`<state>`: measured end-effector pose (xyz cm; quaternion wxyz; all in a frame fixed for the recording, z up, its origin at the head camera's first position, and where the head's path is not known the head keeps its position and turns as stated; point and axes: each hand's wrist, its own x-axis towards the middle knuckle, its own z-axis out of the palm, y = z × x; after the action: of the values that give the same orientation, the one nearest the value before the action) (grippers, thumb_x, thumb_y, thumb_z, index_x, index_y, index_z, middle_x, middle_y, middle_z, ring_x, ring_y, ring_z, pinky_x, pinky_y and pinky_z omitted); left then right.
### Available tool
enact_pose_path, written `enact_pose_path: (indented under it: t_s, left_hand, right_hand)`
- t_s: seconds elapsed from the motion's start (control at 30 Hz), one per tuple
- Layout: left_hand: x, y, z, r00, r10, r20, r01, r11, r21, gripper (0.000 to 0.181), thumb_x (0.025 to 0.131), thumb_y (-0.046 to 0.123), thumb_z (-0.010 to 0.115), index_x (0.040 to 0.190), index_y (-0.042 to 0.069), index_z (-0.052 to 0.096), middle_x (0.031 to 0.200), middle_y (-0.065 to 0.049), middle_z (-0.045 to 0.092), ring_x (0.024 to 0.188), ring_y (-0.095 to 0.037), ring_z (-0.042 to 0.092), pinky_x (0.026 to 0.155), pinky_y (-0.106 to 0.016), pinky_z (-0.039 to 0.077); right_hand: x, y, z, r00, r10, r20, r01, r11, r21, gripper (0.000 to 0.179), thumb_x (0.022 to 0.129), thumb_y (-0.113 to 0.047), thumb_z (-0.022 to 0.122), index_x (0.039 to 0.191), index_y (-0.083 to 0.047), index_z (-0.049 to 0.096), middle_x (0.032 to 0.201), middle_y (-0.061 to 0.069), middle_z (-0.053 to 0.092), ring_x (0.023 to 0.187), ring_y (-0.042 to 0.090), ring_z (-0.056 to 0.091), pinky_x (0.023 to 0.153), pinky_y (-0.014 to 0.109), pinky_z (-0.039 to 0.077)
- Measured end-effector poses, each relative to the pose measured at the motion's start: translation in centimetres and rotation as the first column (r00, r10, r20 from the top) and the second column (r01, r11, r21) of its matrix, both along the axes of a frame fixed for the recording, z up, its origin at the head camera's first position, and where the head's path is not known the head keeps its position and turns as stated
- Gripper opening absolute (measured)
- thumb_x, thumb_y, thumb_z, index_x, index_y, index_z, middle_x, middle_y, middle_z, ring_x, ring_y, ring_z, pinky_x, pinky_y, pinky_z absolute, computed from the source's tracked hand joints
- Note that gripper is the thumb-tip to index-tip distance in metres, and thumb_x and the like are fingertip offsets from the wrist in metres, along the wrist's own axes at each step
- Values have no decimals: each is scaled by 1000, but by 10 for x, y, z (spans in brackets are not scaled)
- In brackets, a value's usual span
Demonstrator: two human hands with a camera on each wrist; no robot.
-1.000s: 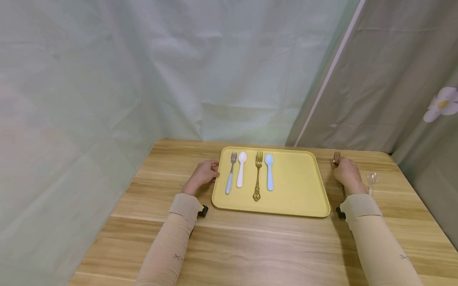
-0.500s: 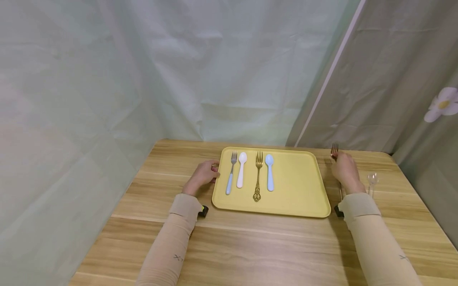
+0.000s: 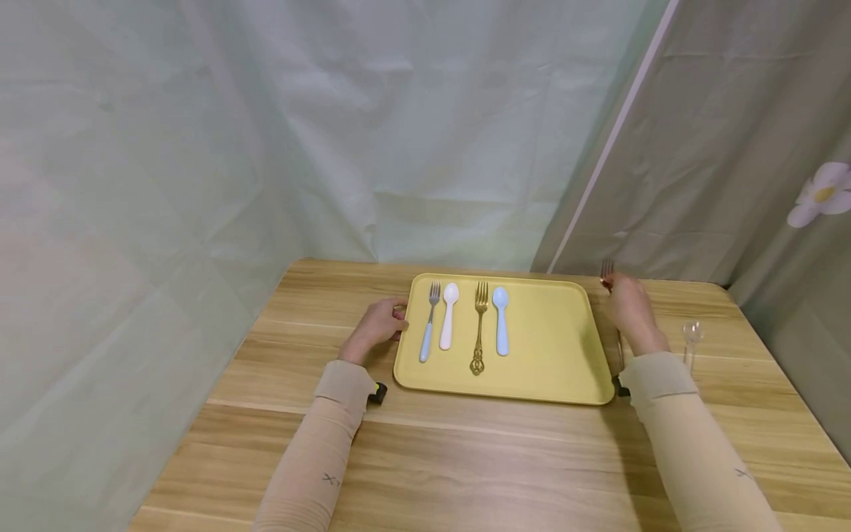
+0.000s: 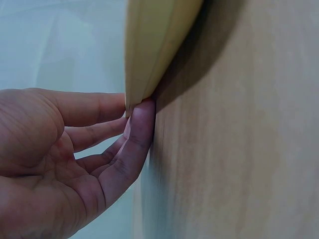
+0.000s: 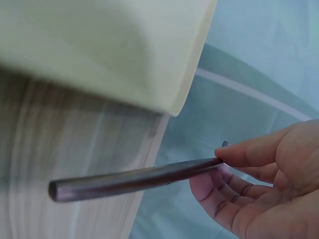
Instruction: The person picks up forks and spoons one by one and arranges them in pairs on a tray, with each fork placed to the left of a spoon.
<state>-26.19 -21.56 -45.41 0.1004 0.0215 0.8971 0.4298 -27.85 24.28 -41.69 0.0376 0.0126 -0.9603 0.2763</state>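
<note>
My left hand [image 3: 375,326] pinches the left edge of a yellow tray [image 3: 552,332], thumb and fingers on either side of the rim in the left wrist view. Beyond the tray's right side, my right hand [image 3: 633,310] holds a dark metal fork [image 3: 606,270] between thumb and fingers, raised over the table. Its tines point away from me, and the smooth round handle [image 5: 134,180] slants back toward the wrist camera. On the tray, from left to right, lie a blue-handled fork [image 3: 429,321], a white spoon [image 3: 448,316], an ornate gold fork [image 3: 479,325] and a light blue spoon [image 3: 501,321].
A clear plastic spoon [image 3: 691,336] lies on the wooden table [image 3: 452,465] to the right of my right hand. Pale curtains [image 3: 425,148] hang right behind the table's far edge and along both sides. The tray's right half is bare.
My right hand has lifted the dark fork off the table and carried it left and slightly away, toward the tray's right edge. The left hand and tray have stayed in place.
</note>
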Motion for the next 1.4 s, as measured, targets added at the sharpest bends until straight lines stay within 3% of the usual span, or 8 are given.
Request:
enact_pose_path:
  t_s: [0.3,0.6,0.83,1.0,1.2,1.4]
  left_hand:
    - [0,-1,-2,1000,1,6,-1,1000,9,51,94,-6,62,144,-6,54,98,-13,58,74,-17,60,64,-27,59]
    - [-1,-2,-3,1000,7,3,-7,1000,13,51,94,-6,63,145,-5,54,98,-13,57,74,-17,59,64,-27,59]
    - [0,-3,-2,1000,8,2,-8,1000,10,52,94,-7,63,145,-6,53,100,-15,59,76,-18,61,64,-28,60]
    - [0,-3,-1,1000,12,4,-12,1000,6,52,94,-6,63,146,-5,53,103,-16,60,77,-19,62,65,-28,60]
    - [0,-3,-2,1000,10,1,-10,1000,13,52,94,-7,63,145,-4,54,101,-16,59,76,-18,60,64,-27,59]
    - [0,-3,-2,1000,12,5,-12,1000,18,52,94,-7,63,145,-4,54,100,-15,58,76,-17,59,64,-26,59]
  right_hand:
    - [-1,-26,4,997,48,56,-46,998,-46,47,93,11,46,140,16,51,139,39,51,119,52,53,95,60,49]
    - [-3,-47,2,994,91,65,-88,995,-54,55,86,15,42,140,13,53,140,37,53,103,44,54,77,47,49]
    - [-3,-60,-2,993,101,60,-97,993,-62,54,85,15,43,137,13,56,138,36,54,111,45,56,87,50,51]
    - [-2,-73,-5,988,115,100,-110,992,-60,53,88,16,42,140,13,55,141,35,53,118,45,55,87,48,50]
    - [-4,-84,-7,984,131,125,-128,991,-31,49,92,15,41,139,12,56,142,34,54,131,48,51,103,54,48]
    - [-5,-92,-9,973,146,176,-144,989,-25,46,97,13,39,141,12,54,144,32,53,117,40,57,87,44,50]
